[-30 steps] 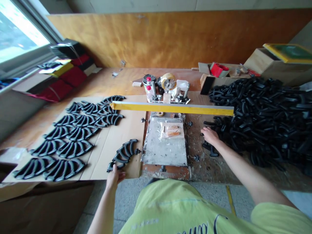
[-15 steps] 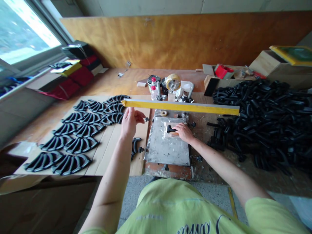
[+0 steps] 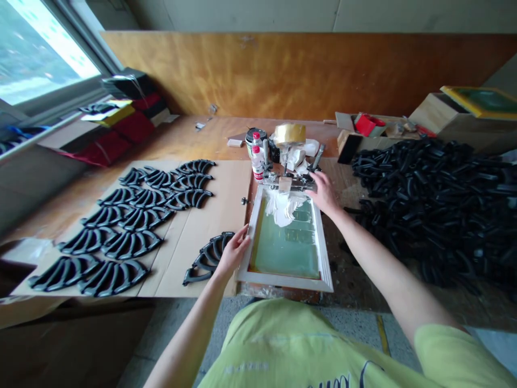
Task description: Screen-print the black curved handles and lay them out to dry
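A screen-printing frame lies flat before me, its green mesh smeared with white paste at the far end. My left hand is at the frame's left side, fingers closed on the edge. At the far right corner, beside the metal clamp bar, my right hand has its fingers apart and holds nothing I can see. Just left of my left hand, a fan of black curved handles lies on cardboard. The metal plate and the black handle on it are hidden beneath the screen.
More black handles lie in fanned rows at left. A large heap of them covers the right side. Behind the screen stand a red-capped bottle, a tape roll and a dark tub. An open box sits at back right.
The raised screen has come down flat over the plate. My left hand moved down and nearer with it. My right hand let go of the black handle and moved to the screen's far end.
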A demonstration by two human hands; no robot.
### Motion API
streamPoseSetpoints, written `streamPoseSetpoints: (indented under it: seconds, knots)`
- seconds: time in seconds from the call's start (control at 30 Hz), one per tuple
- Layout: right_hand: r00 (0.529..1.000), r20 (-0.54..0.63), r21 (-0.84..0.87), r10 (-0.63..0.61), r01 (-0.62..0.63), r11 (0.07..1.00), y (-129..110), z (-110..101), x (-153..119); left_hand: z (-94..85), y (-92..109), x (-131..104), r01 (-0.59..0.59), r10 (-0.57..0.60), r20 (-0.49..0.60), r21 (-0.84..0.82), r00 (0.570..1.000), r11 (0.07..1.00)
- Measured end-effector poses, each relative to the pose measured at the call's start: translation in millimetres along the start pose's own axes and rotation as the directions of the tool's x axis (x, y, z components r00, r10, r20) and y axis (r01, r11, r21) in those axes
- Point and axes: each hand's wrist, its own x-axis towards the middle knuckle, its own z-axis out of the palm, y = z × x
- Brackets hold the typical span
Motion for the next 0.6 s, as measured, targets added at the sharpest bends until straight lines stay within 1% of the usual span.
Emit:
streamPoseSetpoints:
  seconds: [0.07,0.1,0.17,0.2,0.27,0.33,0.4,0.43,0.47,0.5,0.53,0.6]
  knots:
    - [0.984,0.118,0.025,-0.131,0.129,0.991,-34,15,20,1.8,-23,7,0.019,-0.019,0.0,0.032,1.0,0.999]
    - [0.962,0.204,0.032,-0.179,0.177,0.984,-49,22,26,2.1,-32,10,0.026,-0.026,0.002,0.048,1.0,0.998]
    - [0.905,0.371,0.025,-0.206,0.213,0.977,-72,32,26,1.2,-45,17,0.038,-0.038,-0.003,0.067,0.999,0.997]
    - [0.881,0.427,0.02,-0.205,0.218,0.976,-78,35,21,0.3,-50,19,0.044,-0.044,0.001,0.076,0.999,0.996]
    - [0.846,0.476,0.044,-0.241,0.251,0.967,-79,33,3,-1.3,-57,22,0.053,-0.054,0.009,0.093,0.999,0.994]
    - [0.799,0.48,0.137,-0.361,0.338,0.931,-71,23,-16,-1.7,-59,23,0.058,-0.059,0.009,0.097,0.998,0.994]
    - [0.721,0.479,0.263,-0.502,0.428,0.865,-63,12,-29,-0.8,-58,22,0.062,-0.063,0.009,0.081,0.998,0.995]
    - [0.68,0.483,0.316,-0.552,0.453,0.834,-60,7,-31,-0.1,-57,21,0.062,-0.063,0.011,0.07,0.998,0.996]
    - [0.651,0.49,0.352,-0.58,0.461,0.814,-58,4,-30,0.6,-55,20,0.063,-0.064,0.017,0.06,0.998,0.996]
    - [0.644,0.497,0.367,-0.582,0.453,0.813,-58,2,-28,1.1,-53,19,0.061,-0.062,0.02,0.052,0.998,0.997]
    - [0.662,0.498,0.357,-0.56,0.432,0.828,-59,2,-26,1.6,-50,18,0.057,-0.058,0.02,0.047,0.998,0.997]
    - [0.74,0.471,0.294,-0.48,0.382,0.876,-64,5,-24,2.2,-46,17,0.052,-0.053,0.016,0.032,0.998,0.998]
